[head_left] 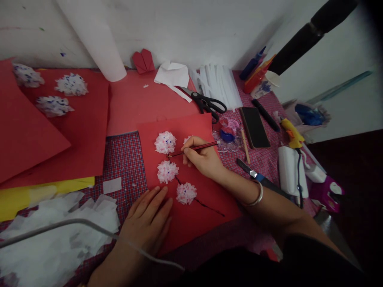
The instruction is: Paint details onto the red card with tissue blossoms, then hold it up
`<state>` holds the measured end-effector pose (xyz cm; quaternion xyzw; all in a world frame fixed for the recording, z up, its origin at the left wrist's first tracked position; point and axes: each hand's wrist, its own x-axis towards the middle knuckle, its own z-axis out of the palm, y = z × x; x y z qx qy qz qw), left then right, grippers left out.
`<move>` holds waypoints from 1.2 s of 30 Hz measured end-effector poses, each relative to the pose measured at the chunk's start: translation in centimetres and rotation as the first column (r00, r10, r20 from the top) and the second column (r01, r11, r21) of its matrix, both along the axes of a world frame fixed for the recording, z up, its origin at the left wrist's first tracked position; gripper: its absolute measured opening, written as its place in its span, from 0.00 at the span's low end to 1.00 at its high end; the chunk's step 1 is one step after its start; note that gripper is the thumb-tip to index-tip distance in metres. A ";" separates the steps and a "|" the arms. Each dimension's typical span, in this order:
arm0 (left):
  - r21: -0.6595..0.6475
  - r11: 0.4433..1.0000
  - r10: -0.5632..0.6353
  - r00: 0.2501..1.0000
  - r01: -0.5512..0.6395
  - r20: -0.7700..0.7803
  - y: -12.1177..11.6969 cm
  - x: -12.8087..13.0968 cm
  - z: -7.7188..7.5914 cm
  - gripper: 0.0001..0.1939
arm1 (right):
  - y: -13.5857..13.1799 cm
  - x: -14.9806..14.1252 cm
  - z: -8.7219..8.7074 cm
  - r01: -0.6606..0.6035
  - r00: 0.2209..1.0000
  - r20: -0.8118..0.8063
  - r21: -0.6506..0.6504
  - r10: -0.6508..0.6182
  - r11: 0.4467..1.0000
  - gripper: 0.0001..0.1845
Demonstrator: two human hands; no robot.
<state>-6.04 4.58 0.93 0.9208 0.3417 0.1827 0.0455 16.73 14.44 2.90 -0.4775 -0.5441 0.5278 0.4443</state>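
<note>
In the head view, my right hand (203,157) pinches a thin dark red paintbrush (197,147), its tip touching a red sheet of paper (200,223) between two tissue flowers. My left hand (146,223) lies flat on the sheet's lower left edge, fingers stretched out. Pink-white crumpled tissue flowers sit on the sheet: an upper one (165,142), a middle one (168,172) and a lower one (186,193). Another is partly hidden behind my right hand. A dark painted line (209,207) runs from the flowers toward the lower right.
White tissue pieces (60,235) lie at left, near red sheets (89,131) with blue-speckled tissue flowers (72,84). Black-handled scissors (206,104), glue sticks (220,85), a paint palette (228,133), a phone (255,127), a utility knife (260,177) and a yellow glue gun (292,133) stand beyond. A grey cable (89,225) crosses the foreground.
</note>
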 end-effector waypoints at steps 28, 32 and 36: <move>-0.121 0.990 0.087 0.990 -0.073 0.110 -0.7 0.6 -0.2 0.13 | -0.1 -0.1 -0.2 -0.119 0.993 0.021 0.036 0.119 0.992 0.07; -0.124 0.990 0.082 0.990 -0.068 0.111 -0.7 0.6 -0.2 0.13 | 0.0 0.1 -0.2 -0.116 0.993 0.008 0.043 0.116 0.992 0.08; -0.124 0.990 0.085 0.991 -0.072 0.105 -0.7 0.6 -0.2 0.13 | 0.0 0.2 -0.3 -0.108 0.994 -0.003 0.028 0.108 0.994 0.08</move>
